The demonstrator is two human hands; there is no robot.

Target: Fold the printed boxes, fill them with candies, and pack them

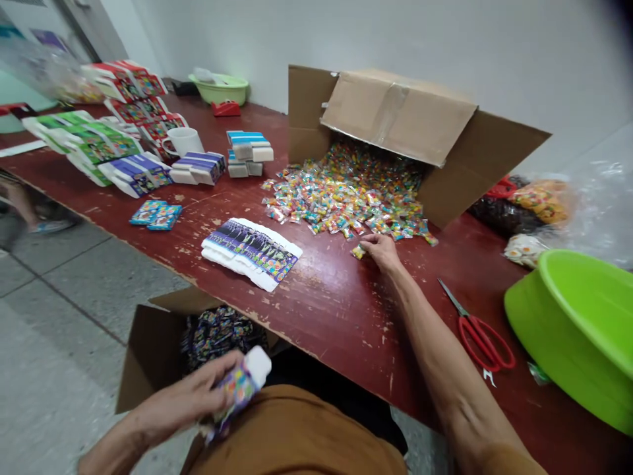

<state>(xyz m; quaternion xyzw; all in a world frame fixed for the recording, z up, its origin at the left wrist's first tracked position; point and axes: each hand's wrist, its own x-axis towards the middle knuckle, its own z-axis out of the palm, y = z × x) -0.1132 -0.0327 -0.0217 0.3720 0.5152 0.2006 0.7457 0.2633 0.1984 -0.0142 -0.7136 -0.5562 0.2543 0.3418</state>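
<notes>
My left hand (198, 392) is closed around a small purple candy box (240, 389), held near my lap with its white end flap sticking up. On the table, my right hand (380, 249) pinches a small wrapped candy (358, 251) at the near edge of a heap of wrapped candies (341, 194). The heap spills from a cardboard carton (395, 109) lying on its side. Left of my right hand lies a fanned stack of flattened purple boxes (252, 251). Under the table edge, an open carton (148, 356) holds dark small packets (222, 336).
Red-handled scissors (477, 333) and a green basin (554, 330) are at the right. Stacked green boxes (93, 142), red boxes (136, 92), a white mug (184, 142) and blue packets (155, 215) stand or lie at the left. A person's leg (22, 201) shows beyond the table.
</notes>
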